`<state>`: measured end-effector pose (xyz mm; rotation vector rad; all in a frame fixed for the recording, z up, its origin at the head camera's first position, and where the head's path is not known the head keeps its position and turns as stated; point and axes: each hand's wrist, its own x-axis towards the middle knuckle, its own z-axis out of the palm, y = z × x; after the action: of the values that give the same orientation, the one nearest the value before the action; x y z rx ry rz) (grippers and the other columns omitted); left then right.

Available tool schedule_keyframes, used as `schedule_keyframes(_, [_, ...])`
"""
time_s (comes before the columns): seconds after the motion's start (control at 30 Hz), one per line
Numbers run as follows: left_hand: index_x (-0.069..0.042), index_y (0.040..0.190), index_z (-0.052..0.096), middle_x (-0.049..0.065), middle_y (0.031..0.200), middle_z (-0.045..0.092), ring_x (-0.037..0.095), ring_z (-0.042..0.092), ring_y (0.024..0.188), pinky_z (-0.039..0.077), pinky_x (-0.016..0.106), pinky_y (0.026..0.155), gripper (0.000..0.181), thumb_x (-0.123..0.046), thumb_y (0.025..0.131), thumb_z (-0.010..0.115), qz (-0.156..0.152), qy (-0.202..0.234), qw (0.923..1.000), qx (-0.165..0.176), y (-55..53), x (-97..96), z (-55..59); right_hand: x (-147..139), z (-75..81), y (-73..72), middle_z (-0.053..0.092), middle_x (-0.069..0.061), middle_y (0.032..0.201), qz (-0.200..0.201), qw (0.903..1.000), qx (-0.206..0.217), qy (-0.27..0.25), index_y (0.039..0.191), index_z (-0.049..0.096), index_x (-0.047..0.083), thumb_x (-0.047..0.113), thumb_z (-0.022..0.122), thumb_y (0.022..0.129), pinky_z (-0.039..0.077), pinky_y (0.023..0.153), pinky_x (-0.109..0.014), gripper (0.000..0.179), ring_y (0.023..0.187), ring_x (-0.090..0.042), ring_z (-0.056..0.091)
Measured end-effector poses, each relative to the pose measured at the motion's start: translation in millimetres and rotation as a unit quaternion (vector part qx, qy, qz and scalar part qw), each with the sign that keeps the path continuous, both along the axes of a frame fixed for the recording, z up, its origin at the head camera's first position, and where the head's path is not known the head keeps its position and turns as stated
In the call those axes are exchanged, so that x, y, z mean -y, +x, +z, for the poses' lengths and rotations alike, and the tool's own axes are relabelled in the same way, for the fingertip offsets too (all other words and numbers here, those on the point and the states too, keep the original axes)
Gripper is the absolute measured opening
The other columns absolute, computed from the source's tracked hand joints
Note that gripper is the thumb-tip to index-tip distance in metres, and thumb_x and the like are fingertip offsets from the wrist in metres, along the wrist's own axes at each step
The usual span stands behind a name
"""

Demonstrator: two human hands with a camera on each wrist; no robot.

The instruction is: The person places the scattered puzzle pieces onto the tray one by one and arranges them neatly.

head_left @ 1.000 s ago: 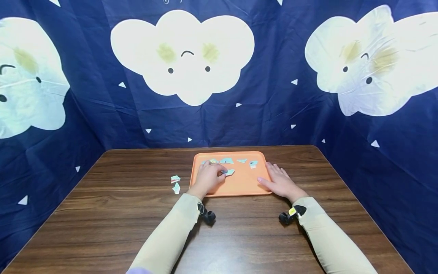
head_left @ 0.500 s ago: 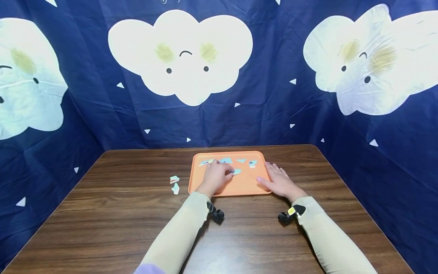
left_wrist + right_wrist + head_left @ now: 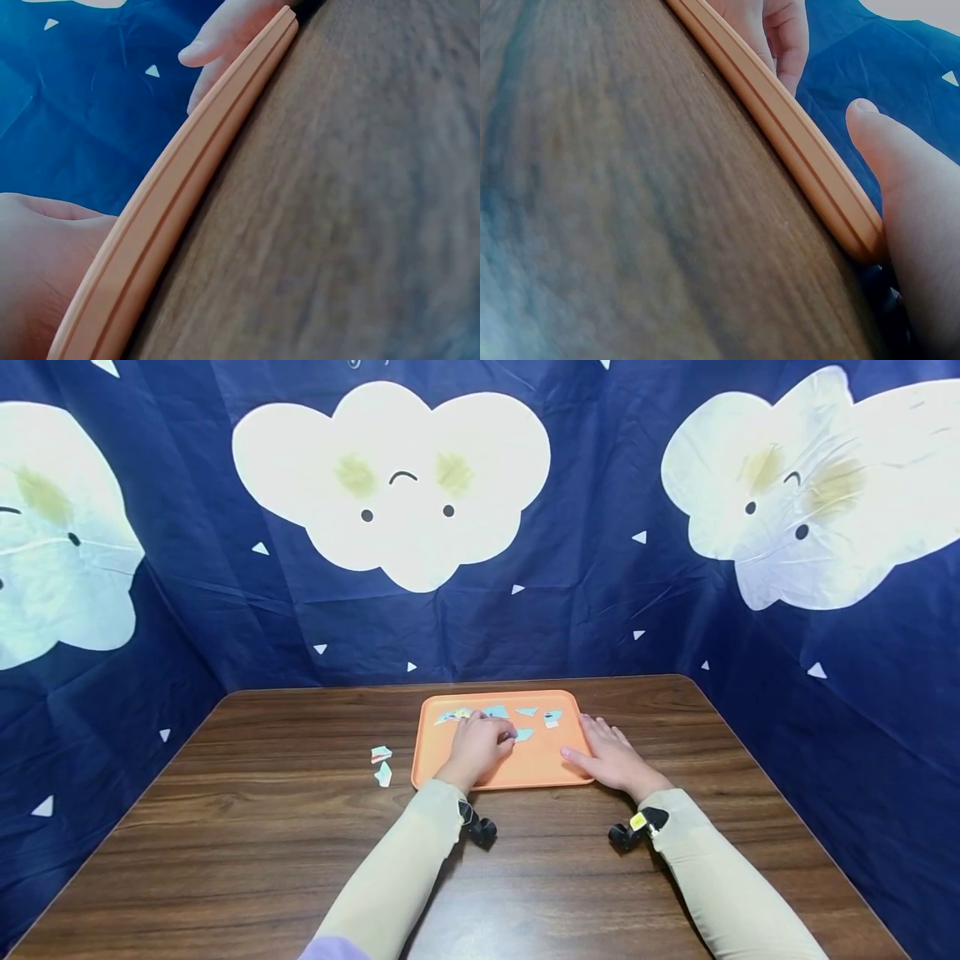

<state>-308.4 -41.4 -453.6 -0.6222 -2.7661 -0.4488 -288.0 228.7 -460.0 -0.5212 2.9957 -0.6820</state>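
An orange tray (image 3: 542,762) lies on the table, bearing several jagged, light blue scraps that look like torn picture paper. Over its left half, my left hand (image 3: 478,747) has thumb and fingers curled down at one pale blue paper scrap (image 3: 524,735) and seems to pinch its left end; the fingertips are partly hidden. At the tray's right rim rests my right hand (image 3: 613,758), fingers stretched forward and thumb over the tray. Along the tray's back lie a printed strip (image 3: 452,716), a blue scrap (image 3: 496,712), a thin scrap (image 3: 527,712) and a two-part scrap (image 3: 552,717).
Left of the tray, two more paper scraps lie on the brown wooden table (image 3: 300,827): one with a red stripe (image 3: 381,754), one pointed (image 3: 383,774). A dark blue cloth (image 3: 600,610) with white clouds surrounds the table's back and sides.
My left hand has moved right across the tray, and the pale blue scrap at its fingertips has shifted right with it. More of the printed strip shows behind it. The right hand stays put.
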Motion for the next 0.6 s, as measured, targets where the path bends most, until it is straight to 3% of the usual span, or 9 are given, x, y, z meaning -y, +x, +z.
schedule_keyframes(0.13, [-0.027,0.104,0.078,-0.01,0.121,0.072,0.024,0.057,0.104,0.042,0.045,0.092,0.013,-0.03,0.096,0.068,-0.007,0.028,0.9996,0.003,1.0,3.2,1.3,-0.7,0.9,0.5,0.018,-0.023,0.165,0.001,1.0,0.0,-0.004,0.16,0.015,-0.002,0.066,0.043,0.098,0.007,0.12,-0.061,0.096,0.153,-0.043,0.011])
schedule_keyframes(0.23, [-0.023,0.106,0.078,-0.006,0.125,0.071,0.027,0.06,0.109,0.043,0.048,0.095,0.014,-0.028,0.095,0.068,-0.003,0.062,0.9979,-0.016,2.9,12.3,3.3,0.0,1.7,1.2,0.018,-0.021,0.165,0.005,1.0,0.002,-0.008,0.16,0.014,-0.001,0.065,0.044,0.098,0.007,0.12,-0.06,0.095,0.153,-0.042,0.011])
schedule_keyframes(0.47, [-0.017,0.103,0.077,-0.001,0.113,0.075,0.031,0.063,0.105,0.045,0.05,0.09,0.013,-0.02,0.091,0.075,0.025,0.136,0.9879,-0.071,9.2,55.5,5.0,1.5,1.0,1.1,0.019,-0.023,0.165,0.007,1.0,-0.002,-0.006,0.16,0.015,-0.002,0.067,0.044,0.098,0.007,0.12,-0.06,0.097,0.153,-0.042,0.012])
schedule_keyframes(0.6, [-0.017,0.103,0.076,0.0,0.111,0.076,0.031,0.063,0.103,0.045,0.051,0.084,0.015,-0.019,0.088,0.075,0.045,0.149,0.9835,-0.092,13.6,83.1,3.1,0.3,1.2,1.2,0.019,-0.024,0.164,0.006,1.0,-0.004,-0.003,0.159,0.015,-0.003,0.066,0.044,0.098,0.008,0.12,-0.06,0.097,0.152,-0.043,0.013])
